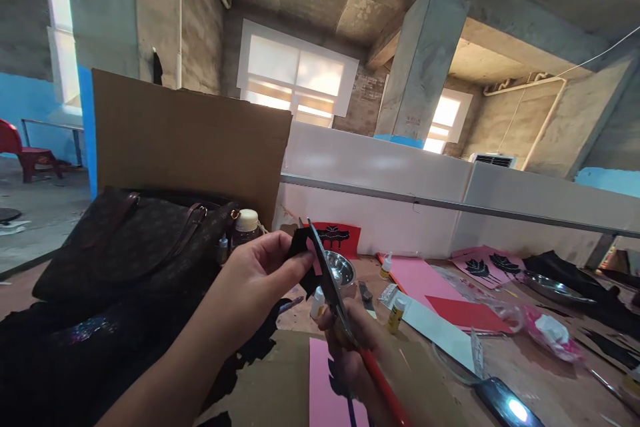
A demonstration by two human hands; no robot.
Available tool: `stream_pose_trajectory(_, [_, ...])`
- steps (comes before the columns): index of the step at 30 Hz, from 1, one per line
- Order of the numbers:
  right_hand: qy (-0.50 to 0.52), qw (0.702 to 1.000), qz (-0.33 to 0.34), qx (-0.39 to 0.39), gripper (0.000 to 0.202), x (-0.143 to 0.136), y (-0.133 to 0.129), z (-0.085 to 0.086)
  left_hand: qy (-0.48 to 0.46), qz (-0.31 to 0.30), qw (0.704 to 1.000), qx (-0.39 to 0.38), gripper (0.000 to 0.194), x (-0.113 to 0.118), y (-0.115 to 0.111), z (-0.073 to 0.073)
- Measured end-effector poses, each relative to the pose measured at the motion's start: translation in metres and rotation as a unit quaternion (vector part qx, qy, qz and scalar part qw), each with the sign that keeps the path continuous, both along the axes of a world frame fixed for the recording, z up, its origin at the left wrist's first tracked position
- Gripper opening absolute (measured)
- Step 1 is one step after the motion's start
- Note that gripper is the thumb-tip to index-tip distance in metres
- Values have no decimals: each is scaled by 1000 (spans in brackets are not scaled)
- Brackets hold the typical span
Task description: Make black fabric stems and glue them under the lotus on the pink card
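Between the thumb and fingers of my left hand (267,273) is a small piece of black fabric (299,241) with a bit of pink on it. My right hand (367,347) grips a pair of scissors (327,280), and a red handle runs down past the palm. The blades point up and lie against the right edge of the fabric, partly hiding it. Below my hands, a pink sheet (320,387) with black cut shapes lies on a brown cardboard (265,380).
A dark handbag (135,247) and a white-capped jar (247,221) stand at left before a cardboard panel (190,147). Behind my hands is a metal bowl (345,265). To the right are a small yellow-labelled bottle (397,315), red paper (467,313) and a phone (505,403).
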State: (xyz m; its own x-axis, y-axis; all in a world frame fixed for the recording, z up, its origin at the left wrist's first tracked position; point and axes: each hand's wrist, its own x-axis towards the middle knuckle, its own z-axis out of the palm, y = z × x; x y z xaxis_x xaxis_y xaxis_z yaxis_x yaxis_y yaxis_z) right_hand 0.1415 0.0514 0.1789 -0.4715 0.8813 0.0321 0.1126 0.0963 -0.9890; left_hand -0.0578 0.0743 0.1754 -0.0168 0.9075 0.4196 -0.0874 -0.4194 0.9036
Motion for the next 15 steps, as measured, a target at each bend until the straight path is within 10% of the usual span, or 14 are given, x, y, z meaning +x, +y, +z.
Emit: stream_pose_trajectory(15, [24,999,-6,-32,17,1,-2,-2,-16,-23,1000,-1,30,-2,5,-4])
